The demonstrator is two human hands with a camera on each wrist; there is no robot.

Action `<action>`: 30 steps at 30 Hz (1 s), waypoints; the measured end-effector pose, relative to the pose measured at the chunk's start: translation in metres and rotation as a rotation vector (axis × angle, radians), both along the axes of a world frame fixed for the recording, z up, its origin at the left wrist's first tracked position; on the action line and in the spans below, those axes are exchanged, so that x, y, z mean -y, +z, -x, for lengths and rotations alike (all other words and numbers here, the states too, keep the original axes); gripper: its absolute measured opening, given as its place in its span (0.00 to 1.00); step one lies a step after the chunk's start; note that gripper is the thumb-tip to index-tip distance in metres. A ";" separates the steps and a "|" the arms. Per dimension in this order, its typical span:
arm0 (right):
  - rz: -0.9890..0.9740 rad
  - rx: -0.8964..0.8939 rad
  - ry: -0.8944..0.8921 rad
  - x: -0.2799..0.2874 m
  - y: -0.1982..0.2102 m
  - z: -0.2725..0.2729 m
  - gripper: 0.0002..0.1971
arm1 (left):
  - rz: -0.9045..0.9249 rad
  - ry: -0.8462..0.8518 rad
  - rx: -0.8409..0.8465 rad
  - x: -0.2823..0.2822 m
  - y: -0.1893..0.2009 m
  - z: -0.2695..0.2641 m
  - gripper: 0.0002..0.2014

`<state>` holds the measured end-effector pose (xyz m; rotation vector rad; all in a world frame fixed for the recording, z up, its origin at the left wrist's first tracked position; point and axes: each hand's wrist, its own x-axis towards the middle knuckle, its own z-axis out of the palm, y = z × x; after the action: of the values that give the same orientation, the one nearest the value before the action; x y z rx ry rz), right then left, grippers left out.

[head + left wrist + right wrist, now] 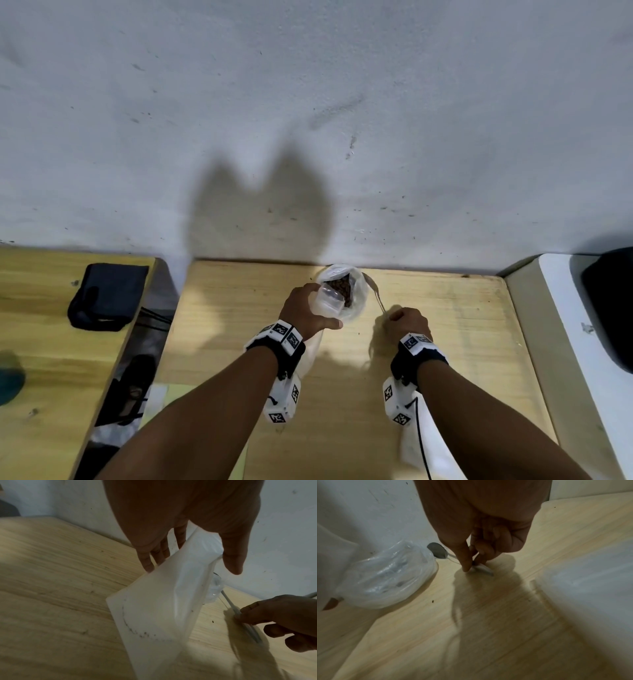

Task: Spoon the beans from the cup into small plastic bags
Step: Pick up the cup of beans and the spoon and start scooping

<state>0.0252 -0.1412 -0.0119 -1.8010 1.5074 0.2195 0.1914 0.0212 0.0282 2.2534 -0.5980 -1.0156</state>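
Observation:
A clear cup (356,301) wrapped in plastic film holds brown beans (344,289) at the back edge of the wooden table (239,308). My left hand (317,310) grips a small white plastic bag (163,601) between fingers and thumb, holding it up right beside the cup (214,588). A metal spoon (437,550) lies on the table to the right of the cup (385,577), its bowl near the wall. My right hand (472,563) pinches the spoon's handle (229,603) against the tabletop. The spoon bowl looks empty.
The wall stands directly behind the cup. A dark pouch (108,296) lies on a second table at the left, across a gap with cables (144,342). A white surface (565,325) with a dark object (609,301) borders the right. More white plastic (421,445) lies near my right forearm.

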 end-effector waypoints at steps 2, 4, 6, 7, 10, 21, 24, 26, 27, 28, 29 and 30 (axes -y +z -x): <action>0.004 0.011 -0.001 0.001 0.004 0.003 0.06 | 0.002 -0.004 -0.006 0.000 0.000 0.001 0.47; 0.033 0.010 -0.015 0.005 0.008 0.007 0.09 | 0.001 -0.004 -0.017 -0.001 0.000 0.002 0.48; 0.128 0.004 -0.065 0.010 0.016 0.012 0.14 | 0.003 0.001 -0.029 -0.002 0.002 0.003 0.50; 0.182 0.027 -0.088 0.014 0.022 0.015 0.14 | 0.002 0.007 -0.032 -0.002 0.004 0.003 0.51; 0.316 0.230 -0.193 0.021 0.038 0.023 0.08 | 0.009 0.018 -0.023 -0.002 0.006 0.005 0.49; 0.223 0.728 -0.219 0.003 0.058 0.001 0.03 | -0.004 0.062 -0.058 -0.012 0.003 0.007 0.51; 0.250 0.675 -0.168 -0.008 0.046 -0.012 0.06 | 0.002 0.040 -0.049 -0.010 -0.001 0.006 0.50; 0.291 0.629 -0.113 -0.012 0.034 -0.016 0.09 | 0.011 0.016 -0.040 -0.008 -0.003 0.006 0.49; 0.304 0.606 -0.087 -0.014 0.029 -0.018 0.10 | 0.013 0.013 -0.042 -0.007 -0.004 0.006 0.49; 0.311 0.588 -0.069 -0.016 0.024 -0.019 0.10 | 0.009 0.013 -0.048 -0.006 -0.005 0.006 0.49; 0.309 0.579 -0.063 -0.017 0.020 -0.020 0.10 | 0.002 0.013 -0.060 -0.005 -0.005 0.005 0.50; 0.302 0.581 -0.070 -0.017 0.015 -0.021 0.10 | -0.005 0.013 -0.070 -0.004 -0.006 0.005 0.51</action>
<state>0.0459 -0.1239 0.0035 -1.8198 1.2169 -0.5503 0.1866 0.0251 0.0221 2.2135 -0.5505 -1.0853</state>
